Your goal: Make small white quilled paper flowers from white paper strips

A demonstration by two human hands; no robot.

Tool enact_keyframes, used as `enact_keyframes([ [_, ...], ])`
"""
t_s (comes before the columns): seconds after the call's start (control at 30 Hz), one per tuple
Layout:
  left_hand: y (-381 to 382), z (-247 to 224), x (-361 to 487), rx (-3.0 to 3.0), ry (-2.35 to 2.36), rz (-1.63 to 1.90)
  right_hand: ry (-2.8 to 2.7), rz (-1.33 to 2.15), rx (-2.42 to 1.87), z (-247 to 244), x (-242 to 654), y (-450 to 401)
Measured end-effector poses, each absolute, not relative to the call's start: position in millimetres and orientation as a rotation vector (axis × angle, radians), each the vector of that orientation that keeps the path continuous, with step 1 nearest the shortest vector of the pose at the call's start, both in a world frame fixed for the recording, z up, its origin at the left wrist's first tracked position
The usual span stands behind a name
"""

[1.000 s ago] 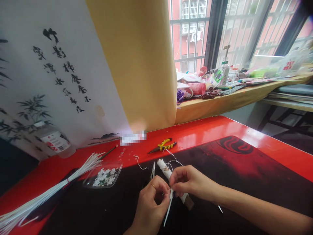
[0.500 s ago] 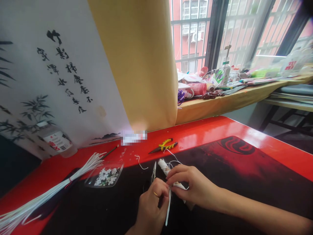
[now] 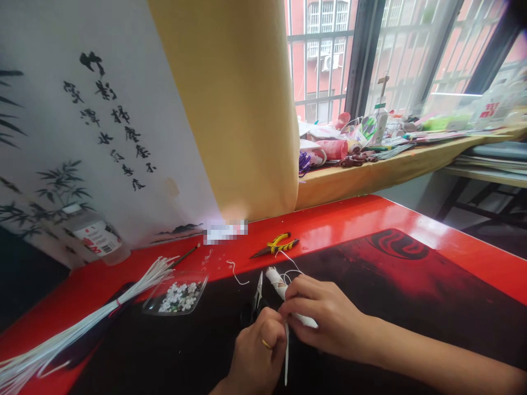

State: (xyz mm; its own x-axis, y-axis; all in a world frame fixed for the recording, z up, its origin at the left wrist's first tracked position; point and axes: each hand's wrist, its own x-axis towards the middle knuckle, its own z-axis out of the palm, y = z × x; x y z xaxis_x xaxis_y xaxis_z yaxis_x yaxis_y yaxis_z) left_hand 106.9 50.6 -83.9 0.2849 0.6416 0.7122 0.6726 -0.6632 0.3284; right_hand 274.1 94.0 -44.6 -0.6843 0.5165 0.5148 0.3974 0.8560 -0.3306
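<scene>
My left hand (image 3: 260,351), with a gold ring, is closed in a pinch at the lower middle. A white strip (image 3: 286,356) hangs down from between its fingertips and those of my right hand (image 3: 325,310). The right hand's fingers are curled and pinched together at the same spot, over a white wrapped roll (image 3: 276,281) lying on the dark mat. Loops of thin white cord (image 3: 293,271) rise beside the roll. Scissors (image 3: 258,296) lie just behind my left hand, blades pointing away. The exact pinch point is partly hidden by the fingers.
Yellow-and-black pliers (image 3: 275,246) lie behind the roll. A clear tray (image 3: 177,311) of white and dark beads stands left, near a bundle of white strips (image 3: 119,302) and a clear bottle (image 3: 99,238). The dark mat (image 3: 395,307) covers much of the red table (image 3: 337,219).
The hanging white strip has swung to a more upright position. My left hand has shifted slightly down, showing more of the scissors, and my right fingers have curled in more.
</scene>
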Motion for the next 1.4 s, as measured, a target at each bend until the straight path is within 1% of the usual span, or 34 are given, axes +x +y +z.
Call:
enact_keyframes([
  [0.17,51,-90,106,-2.464,-1.152,-1.31,-2.482,0.285,-0.679,-47,275,94],
  [0.43,49,-91,106,-2.439,-1.156,-1.269,-2.347,0.288,-0.744,-49,276,94],
  [0.63,51,-90,104,-2.451,-1.146,-1.33,-2.477,0.337,-0.689,-46,277,92],
  [0.77,52,-86,105,-2.499,-1.203,-1.391,-2.385,0.311,-0.683,-57,277,93],
  [0.83,52,-83,106,-2.512,-1.338,-1.486,-2.31,0.23,-0.697,-62,277,93],
  [0.97,54,-80,107,-2.548,-1.724,-1.819,-2.238,0.106,-0.728,-68,276,92],
  [1.07,57,-80,108,-2.568,-1.825,-2.066,-2.231,0.106,-0.737,-69,276,93],
  [1.2,61,-81,108,-2.378,-2.076,-2.351,-2.243,0.208,-0.813,-70,277,94],
  [1.27,63,-79,107,-2.293,-2.186,-2.393,-2.24,0.324,-0.884,-70,278,95],
  [1.4,64,-76,108,-2.291,-2.221,-2.424,-2.228,0.507,-0.993,-69,278,97],
])
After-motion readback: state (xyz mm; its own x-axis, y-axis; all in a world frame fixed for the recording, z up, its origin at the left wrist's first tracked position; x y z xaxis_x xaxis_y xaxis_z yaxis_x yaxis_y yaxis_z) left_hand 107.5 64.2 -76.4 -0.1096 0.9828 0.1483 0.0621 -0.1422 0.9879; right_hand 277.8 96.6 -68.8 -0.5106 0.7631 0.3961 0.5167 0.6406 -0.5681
